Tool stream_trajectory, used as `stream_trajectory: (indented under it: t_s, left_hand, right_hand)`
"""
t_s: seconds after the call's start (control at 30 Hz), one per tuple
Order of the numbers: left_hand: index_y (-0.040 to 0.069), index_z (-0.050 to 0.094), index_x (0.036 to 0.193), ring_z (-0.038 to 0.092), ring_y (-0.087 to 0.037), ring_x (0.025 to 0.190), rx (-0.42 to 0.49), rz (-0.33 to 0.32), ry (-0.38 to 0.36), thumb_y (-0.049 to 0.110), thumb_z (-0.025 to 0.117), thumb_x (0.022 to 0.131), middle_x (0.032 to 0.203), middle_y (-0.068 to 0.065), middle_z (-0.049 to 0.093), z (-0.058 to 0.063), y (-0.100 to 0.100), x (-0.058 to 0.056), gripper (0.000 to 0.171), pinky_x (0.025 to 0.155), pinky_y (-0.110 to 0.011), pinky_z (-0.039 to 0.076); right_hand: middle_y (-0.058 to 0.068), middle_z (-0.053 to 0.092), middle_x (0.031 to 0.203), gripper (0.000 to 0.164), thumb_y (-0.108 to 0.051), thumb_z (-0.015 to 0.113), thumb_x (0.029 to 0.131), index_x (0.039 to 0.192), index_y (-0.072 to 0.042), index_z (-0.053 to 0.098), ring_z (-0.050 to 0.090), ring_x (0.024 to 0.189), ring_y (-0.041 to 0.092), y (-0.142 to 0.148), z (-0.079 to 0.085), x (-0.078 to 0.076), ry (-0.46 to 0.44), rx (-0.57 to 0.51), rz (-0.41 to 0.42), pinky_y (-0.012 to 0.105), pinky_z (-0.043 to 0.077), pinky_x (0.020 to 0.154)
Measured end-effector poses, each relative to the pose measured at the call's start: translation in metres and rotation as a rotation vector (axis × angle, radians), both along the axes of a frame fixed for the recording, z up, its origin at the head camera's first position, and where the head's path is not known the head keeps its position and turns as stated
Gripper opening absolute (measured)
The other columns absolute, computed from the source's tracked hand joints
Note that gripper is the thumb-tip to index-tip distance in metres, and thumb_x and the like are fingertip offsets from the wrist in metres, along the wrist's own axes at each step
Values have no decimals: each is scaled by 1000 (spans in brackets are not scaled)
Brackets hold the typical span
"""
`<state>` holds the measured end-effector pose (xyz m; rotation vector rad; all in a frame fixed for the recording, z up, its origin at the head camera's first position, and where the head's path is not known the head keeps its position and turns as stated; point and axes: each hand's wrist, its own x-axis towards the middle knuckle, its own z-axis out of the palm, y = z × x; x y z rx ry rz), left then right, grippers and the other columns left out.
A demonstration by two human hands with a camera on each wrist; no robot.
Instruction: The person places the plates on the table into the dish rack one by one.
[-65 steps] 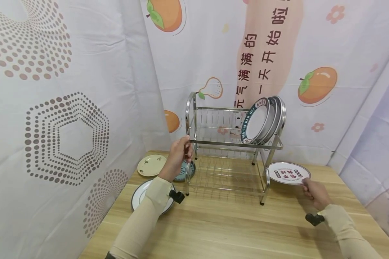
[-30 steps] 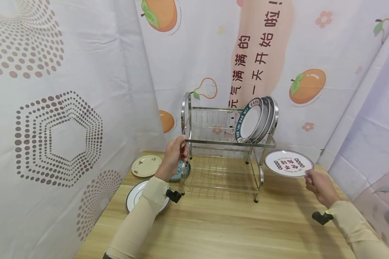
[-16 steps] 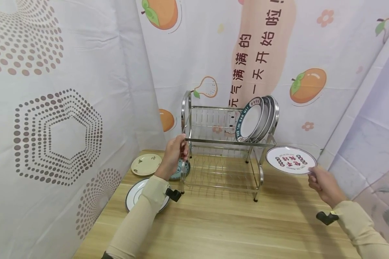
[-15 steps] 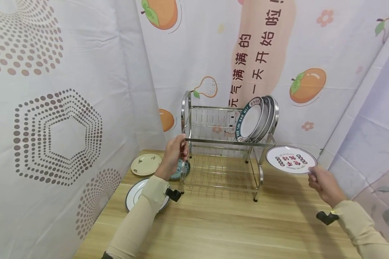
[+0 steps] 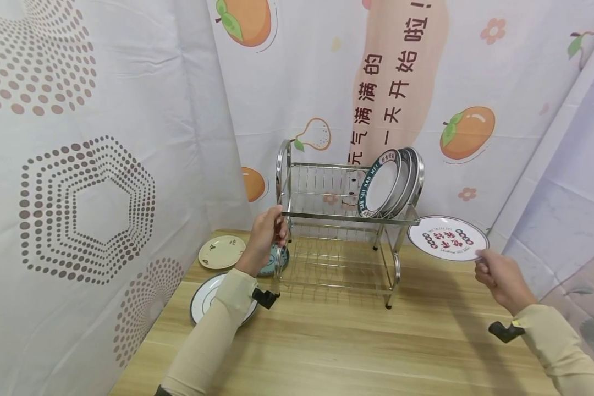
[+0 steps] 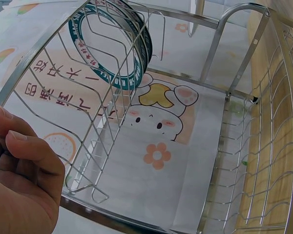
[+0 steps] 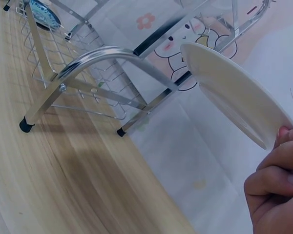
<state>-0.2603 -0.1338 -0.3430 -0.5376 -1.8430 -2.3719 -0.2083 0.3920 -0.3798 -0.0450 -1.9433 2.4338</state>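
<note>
My right hand [image 5: 505, 278] pinches a white plate [image 5: 447, 237] with red lettering by its near right rim. The plate is off the table, right of the metal dish rack [image 5: 348, 217]; its pale underside shows in the right wrist view, above my curled right fingers [image 7: 278, 180]. My left hand [image 5: 264, 242] grips the front left corner of the rack's upper tier. In the left wrist view its thumb and fingertips lie at that rail, partly cut off by the frame edge. Several green-rimmed plates [image 5: 381, 184] stand on edge at the upper tier's right end.
Left of the rack on the wooden table [image 5: 356, 352] lie a cream plate [image 5: 221, 252], a blue-green plate [image 5: 272, 261] partly behind my left hand, and a white plate with a dark rim [image 5: 205, 297] partly under my left forearm. Printed curtains [image 5: 277, 82] stand behind and beside.
My right hand has lifted the red-lettered plate from the table, raising it and shifting slightly right. The left hand stays at the rack corner. The head view has shifted a little.
</note>
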Motion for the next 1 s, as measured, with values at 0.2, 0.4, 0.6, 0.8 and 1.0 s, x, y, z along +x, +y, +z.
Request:
stream_trajectory:
  t_s: [0.2,0.4,0.6,0.8,1.0]
  left_hand:
    - [9,39,74,42,-15,47,5,1,-10,35,46,109,58,-1,46,0,-1,-1,44,45,-25,36]
    - [10,40,73,43,-14,47,18,-8,-13,35,47,108,58,0,47,-2,-1,-3,43,45,-24,37]
    - [10,40,73,43,-14,47,21,-13,-11,35,47,107,58,0,47,-2,-1,-3,43,45,-24,37]
    - [11,40,73,43,-14,47,26,-20,-9,35,46,108,58,0,47,-1,0,-2,42,45,-24,37]
    - [11,41,73,43,-14,47,24,-23,-3,34,46,107,58,0,47,-1,0,-3,42,45,-24,37]
  right_hand:
    - [-5,48,55,39,-2,42,108,72,-7,56,32,43,7,-2,8,3,21,-14,11,30,15,51]
    - [-5,48,54,39,-2,39,108,73,-7,55,24,45,11,-4,16,4,53,-33,35,31,13,51]
    - [-4,48,54,40,0,37,108,73,-6,56,23,45,12,-5,26,5,76,-91,46,31,12,51]
    - [-3,47,54,33,2,36,107,85,-3,59,22,44,13,-6,33,6,101,-112,55,31,11,50]
    - [-3,47,53,34,1,36,108,85,-3,61,20,44,14,-6,41,7,112,-89,59,32,10,51]
